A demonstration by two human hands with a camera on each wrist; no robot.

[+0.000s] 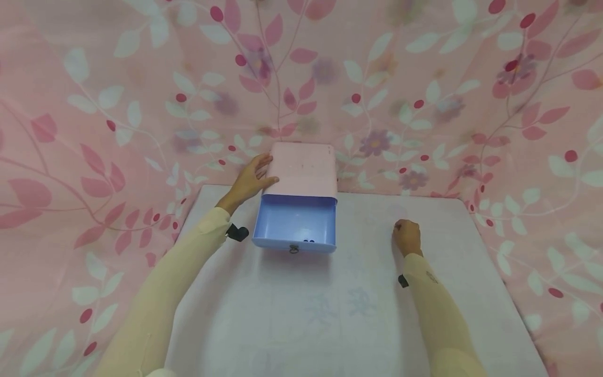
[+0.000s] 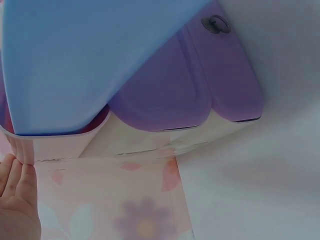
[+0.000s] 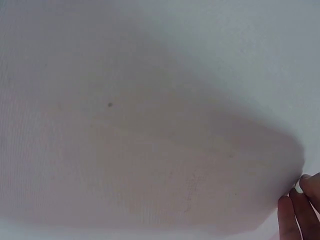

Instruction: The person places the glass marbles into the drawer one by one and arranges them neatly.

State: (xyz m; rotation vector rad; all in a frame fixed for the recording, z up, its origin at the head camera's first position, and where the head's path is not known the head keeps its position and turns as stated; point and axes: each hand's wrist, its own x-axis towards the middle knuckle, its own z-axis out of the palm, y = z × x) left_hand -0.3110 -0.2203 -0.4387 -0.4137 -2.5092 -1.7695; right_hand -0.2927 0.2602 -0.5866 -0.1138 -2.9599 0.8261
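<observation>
A small drawer cabinet with a pink top (image 1: 303, 167) stands at the back of the table, its blue top drawer (image 1: 296, 222) pulled out. Two small dark spots show inside by the front wall, and a metal ring pull (image 1: 294, 250) hangs on its front. Below it are purple drawers (image 2: 165, 90), the lowest with its own ring pull (image 2: 216, 24). My left hand (image 1: 254, 175) rests on the cabinet's left side, thumb on the top edge and fingers extended. Right of the cabinet, over the table, my right hand (image 1: 408, 238) has curled fingers pinching a small white object (image 3: 298, 188), mostly hidden.
The table has a pale cloth (image 1: 301, 324) with faint blue prints. Pink floral curtain (image 1: 377, 104) encloses the back and both sides, hanging right behind the cabinet. Dark wrist mounts (image 1: 237, 232) sit on both sleeves.
</observation>
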